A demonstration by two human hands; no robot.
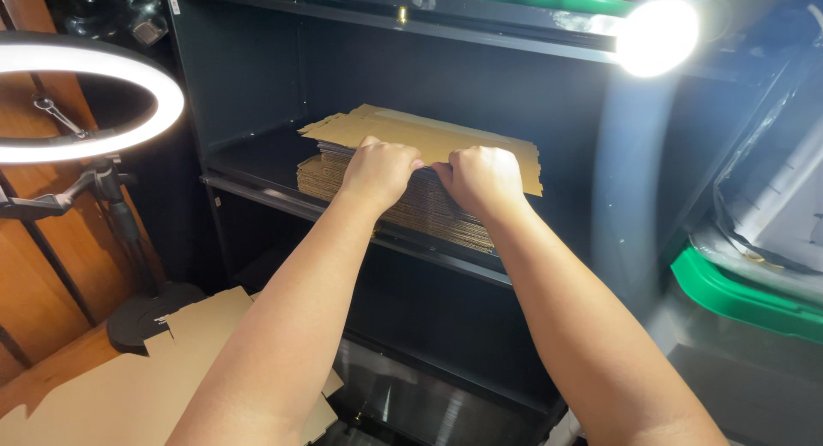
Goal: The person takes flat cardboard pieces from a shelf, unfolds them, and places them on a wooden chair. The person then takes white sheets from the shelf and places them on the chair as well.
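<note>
Our left hand (379,170) and right hand (482,178) sit side by side, fingers curled onto the top cardboard sheet (429,137) of the stack (377,201) straight ahead, long axis crosswise.

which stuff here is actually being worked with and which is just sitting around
In hand: left hand and right hand gripping the top sheets of the flat cardboard stack on the black shelf.

Lying about: ring light, loose cardboard sheet below, green-lidded bin.
</note>
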